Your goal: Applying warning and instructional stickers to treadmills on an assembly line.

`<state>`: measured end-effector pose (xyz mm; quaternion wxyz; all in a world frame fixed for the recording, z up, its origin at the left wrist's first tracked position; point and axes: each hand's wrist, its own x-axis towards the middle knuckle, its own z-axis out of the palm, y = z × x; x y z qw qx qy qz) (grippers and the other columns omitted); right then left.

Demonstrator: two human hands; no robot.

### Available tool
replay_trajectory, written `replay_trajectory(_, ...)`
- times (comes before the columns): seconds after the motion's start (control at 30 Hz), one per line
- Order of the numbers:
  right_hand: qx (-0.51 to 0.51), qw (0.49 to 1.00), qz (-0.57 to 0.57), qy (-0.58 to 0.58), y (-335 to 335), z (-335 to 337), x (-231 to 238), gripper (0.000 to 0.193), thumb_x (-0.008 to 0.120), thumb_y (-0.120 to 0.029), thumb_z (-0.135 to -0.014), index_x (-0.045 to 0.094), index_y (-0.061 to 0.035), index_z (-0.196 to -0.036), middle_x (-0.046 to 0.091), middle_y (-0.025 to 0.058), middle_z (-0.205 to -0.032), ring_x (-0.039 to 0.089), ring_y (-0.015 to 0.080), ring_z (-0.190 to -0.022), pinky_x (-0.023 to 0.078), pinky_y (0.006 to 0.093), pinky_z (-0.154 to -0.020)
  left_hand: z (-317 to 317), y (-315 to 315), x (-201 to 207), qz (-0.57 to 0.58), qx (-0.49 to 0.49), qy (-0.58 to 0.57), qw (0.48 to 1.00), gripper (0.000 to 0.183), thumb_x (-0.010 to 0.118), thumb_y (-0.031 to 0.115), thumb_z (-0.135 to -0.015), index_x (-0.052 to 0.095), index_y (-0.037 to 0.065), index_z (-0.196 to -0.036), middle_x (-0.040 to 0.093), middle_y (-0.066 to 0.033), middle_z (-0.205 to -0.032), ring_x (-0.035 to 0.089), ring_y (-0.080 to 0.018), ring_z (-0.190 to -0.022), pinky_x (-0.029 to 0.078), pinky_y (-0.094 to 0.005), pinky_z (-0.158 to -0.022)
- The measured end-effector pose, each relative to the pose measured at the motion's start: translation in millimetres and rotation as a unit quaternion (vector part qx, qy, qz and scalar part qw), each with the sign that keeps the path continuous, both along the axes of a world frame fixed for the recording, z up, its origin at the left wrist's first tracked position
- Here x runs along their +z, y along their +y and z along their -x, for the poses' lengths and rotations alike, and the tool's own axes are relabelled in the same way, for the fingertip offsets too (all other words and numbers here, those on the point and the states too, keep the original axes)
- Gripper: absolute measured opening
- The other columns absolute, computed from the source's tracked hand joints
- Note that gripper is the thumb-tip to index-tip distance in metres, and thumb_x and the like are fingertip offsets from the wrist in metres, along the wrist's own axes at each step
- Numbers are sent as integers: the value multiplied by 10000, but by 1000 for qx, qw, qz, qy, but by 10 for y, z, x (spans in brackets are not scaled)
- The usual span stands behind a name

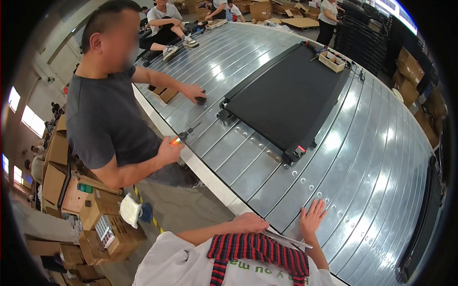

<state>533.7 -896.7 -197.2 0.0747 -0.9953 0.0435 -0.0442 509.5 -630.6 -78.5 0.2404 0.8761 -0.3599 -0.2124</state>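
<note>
My left hand (250, 222) is closed at the near edge of the metal table, against my apron. A thin, pale flat strip (288, 239) sticks out from its fingers toward the right; what kind of thing it is I cannot make out. My right hand (312, 217) lies palm down on the ribbed metal tabletop (267, 190), fingers spread, holding nothing. Beyond both hands rests a long black panel (286, 95) with dark side rails and end fittings, touched by neither hand.
At the left, a co-worker holds a power screwdriver (183, 136) and a small black part (201, 98). A parts tray (331, 62) stands at the panel's far end. Another black frame (422, 224) lies along the right edge. Cardboard boxes (114, 238) stand on the floor.
</note>
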Motion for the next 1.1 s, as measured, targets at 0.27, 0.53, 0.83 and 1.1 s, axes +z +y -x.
replay_trajectory(0.27, 83, 995, -46, -35, -139, 56, -35, 621, 488, -366, -796, 312, -19, -1280, 234, 189, -1355, 169, 311, -1277, 104, 456, -1034, 396, -360, 102, -29, -12, 16, 999, 94, 454, 171, -748, 456, 86, -788, 551, -125, -692, 538, -341, -646, 411, -432, -544)
replay_trajectory(0.53, 87, 993, -46, -60, -138, 19, -58, 589, 477, -357, -809, 330, -22, -1271, 261, 184, -1345, 193, 313, -1269, 118, 451, -1034, 638, -541, 95, -93, 36, 85, 991, 100, 444, 172, -763, 453, 109, -840, 557, -131, -715, 548, -351, -683, 416, -446, -542)
replay_trajectory(0.83, 92, 995, -10, -46, -119, 30, -121, 587, 496, -342, -796, 334, -26, -1263, 239, 182, -1354, 182, 314, -1270, 112, 455, -1032, 455, -280, 128, 11, 47, 5, 999, 115, 475, 129, -722, 434, 77, -816, 551, -107, -660, 557, -318, -646, 404, -434, -520)
replay_trajectory(1.1, 89, 995, -27, -42, -60, -16, -24, 486, 474, -242, -812, 366, -19, -1231, 272, 191, -1332, 210, 318, -1255, 126, 455, -1024, 266, -149, 92, 38, 96, -24, 994, 115, 458, 141, -734, 418, 79, -823, 531, -125, -643, 541, -334, -625, 397, -435, -510)
